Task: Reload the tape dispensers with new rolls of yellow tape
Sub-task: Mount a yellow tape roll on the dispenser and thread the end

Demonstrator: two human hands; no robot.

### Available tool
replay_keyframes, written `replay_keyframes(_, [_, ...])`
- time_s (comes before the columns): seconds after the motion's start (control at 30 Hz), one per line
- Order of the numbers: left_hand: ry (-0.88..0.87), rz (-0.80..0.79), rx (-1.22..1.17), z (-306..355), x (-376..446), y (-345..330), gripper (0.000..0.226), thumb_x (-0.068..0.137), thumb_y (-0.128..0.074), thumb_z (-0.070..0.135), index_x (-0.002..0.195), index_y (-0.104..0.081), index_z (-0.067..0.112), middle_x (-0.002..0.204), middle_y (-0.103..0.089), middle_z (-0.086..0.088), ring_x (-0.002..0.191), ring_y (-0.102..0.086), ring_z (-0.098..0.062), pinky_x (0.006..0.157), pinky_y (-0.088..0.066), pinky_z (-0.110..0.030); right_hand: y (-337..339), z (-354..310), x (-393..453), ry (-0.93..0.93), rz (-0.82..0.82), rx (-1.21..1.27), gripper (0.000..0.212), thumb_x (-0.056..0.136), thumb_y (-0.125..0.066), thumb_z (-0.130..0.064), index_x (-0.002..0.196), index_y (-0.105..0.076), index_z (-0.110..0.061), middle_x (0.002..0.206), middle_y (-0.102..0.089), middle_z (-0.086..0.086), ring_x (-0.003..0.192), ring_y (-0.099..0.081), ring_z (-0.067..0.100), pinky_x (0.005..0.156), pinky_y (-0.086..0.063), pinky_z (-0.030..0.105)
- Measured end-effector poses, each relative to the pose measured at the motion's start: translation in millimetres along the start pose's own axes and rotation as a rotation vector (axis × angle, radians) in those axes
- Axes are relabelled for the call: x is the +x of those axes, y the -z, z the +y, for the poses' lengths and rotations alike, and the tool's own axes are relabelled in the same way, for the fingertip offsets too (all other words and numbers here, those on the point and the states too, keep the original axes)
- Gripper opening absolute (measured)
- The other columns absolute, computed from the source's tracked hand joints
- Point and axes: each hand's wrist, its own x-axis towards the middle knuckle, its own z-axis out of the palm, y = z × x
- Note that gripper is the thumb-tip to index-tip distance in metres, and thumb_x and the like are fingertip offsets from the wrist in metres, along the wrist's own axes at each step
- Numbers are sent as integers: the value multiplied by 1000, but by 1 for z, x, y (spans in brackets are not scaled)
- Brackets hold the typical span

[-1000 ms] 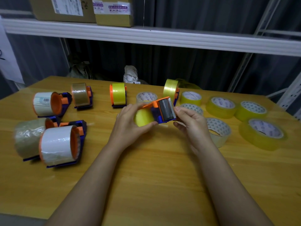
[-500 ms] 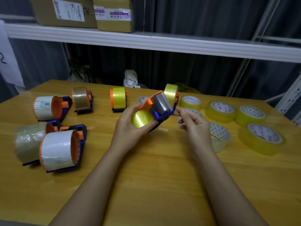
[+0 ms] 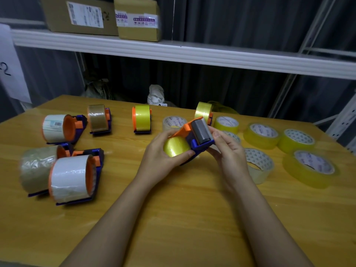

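Above the middle of the wooden table I hold a blue and orange tape dispenser loaded with a yellow roll. My left hand grips the roll end from the left. My right hand holds the dispenser's front end, thumb beside its grey roller. Two more dispensers with yellow rolls stand behind: one dispenser left of centre, another dispenser behind my hands. Loose yellow rolls lie at the right.
Dispensers with clear, brown and white rolls stand at the left, such as a white-roll dispenser and a brown-roll dispenser. A clear loose roll lies beside my right wrist. A shelf with cardboard boxes runs behind.
Both hands lifted and tilted the dispenser so its grey roller faces up. My right hand closed in from the tape end to the dispenser's front.
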Motion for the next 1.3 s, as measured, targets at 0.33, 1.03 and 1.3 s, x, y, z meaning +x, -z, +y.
replay_keyframes(0.33, [109, 38, -95, 4, 0, -2, 47, 73, -79, 32, 102, -45, 48, 102, -45, 35, 95, -38, 30, 72, -37, -1, 2, 2, 0, 60, 9, -99, 23, 99, -48, -21, 116, -63, -24, 116, -63, -6, 109, -62, 7, 86, -55, 27])
replay_keyframes(1.03, [321, -106, -659, -2, 8, -8, 29, 85, -45, 25, 113, -54, 29, 126, -57, -5, 113, -56, -15, 94, -46, -29, -7, 17, -4, -94, -286, -474, 126, 51, -84, -66, 151, -14, -34, 147, -37, -14, 130, -41, -1, 104, -44, 27])
replay_keyframes(1.3, [248, -20, -558, -3, 12, -2, 29, 101, -36, 9, 110, -62, 17, 97, -67, 2, 89, -64, -7, 71, -51, -20, -4, 19, -5, -17, -173, -378, 77, 64, -86, -36, 127, -41, -39, 118, -57, -15, 100, -57, -6, 78, -49, 16])
